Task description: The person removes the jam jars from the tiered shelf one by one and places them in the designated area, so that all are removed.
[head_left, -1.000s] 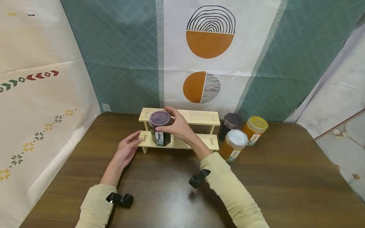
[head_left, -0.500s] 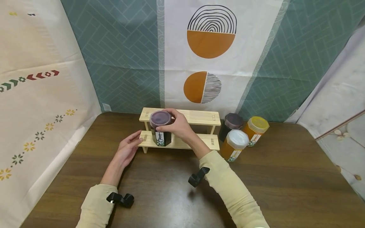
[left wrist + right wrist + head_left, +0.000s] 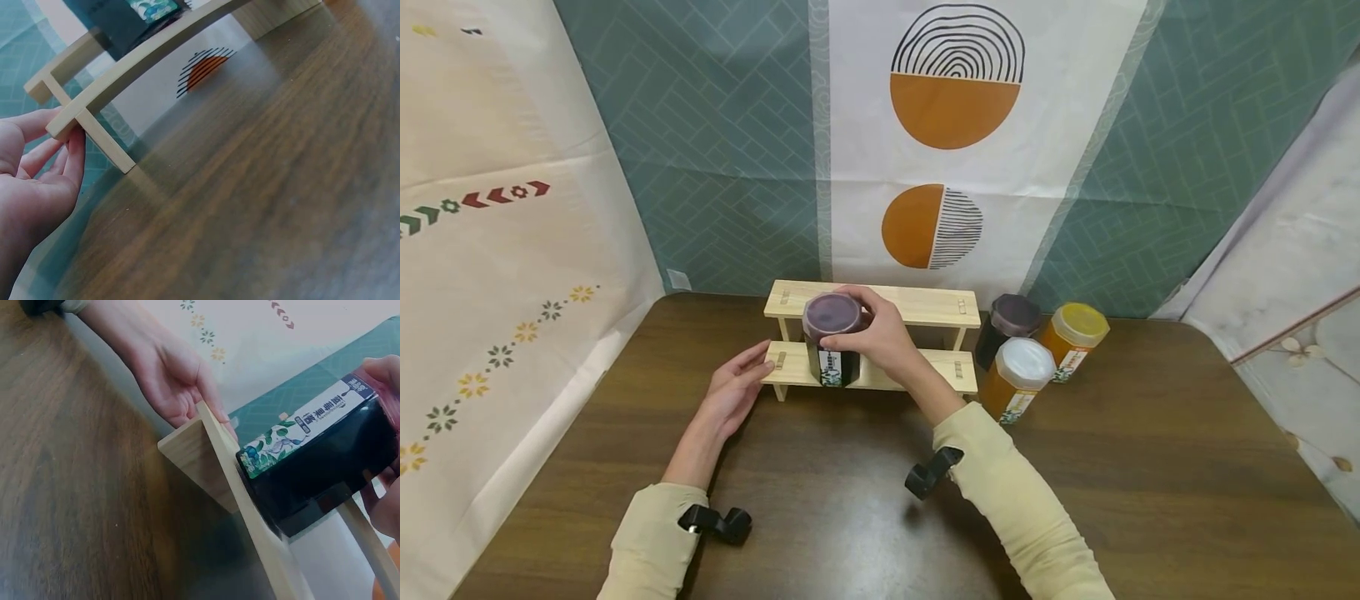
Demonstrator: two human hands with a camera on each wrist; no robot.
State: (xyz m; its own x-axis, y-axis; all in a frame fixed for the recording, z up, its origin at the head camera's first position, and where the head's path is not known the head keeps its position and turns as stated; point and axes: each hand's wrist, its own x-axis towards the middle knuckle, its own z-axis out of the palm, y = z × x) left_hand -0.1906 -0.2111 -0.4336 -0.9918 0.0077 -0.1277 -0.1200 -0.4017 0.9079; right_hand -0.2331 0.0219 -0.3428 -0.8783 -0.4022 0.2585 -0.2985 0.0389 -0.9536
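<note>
A two-tier wooden shelf rack [image 3: 917, 307] stands at the back of the table. On its lower board is a dark jar [image 3: 832, 315] with a purple lid; the right wrist view shows a fruit-printed label [image 3: 306, 422] and the jar's base at the board. My right hand [image 3: 883, 337] grips the jar near its lid, thumb in front and fingers behind. My left hand [image 3: 735, 393] holds the left end of the lower board [image 3: 94, 100], thumb above and fingers beneath in the left wrist view.
Right of the rack stand a second dark jar [image 3: 1013, 315], an amber jar with a yellow lid [image 3: 1075, 329] and an amber jar with a white lid [image 3: 1022, 367]. Fabric hangings [image 3: 730, 167] rise behind the brown table [image 3: 1112, 475].
The dark jar and my right hand have shifted a little to the right along the lower board. My left hand has stayed at the board's end.
</note>
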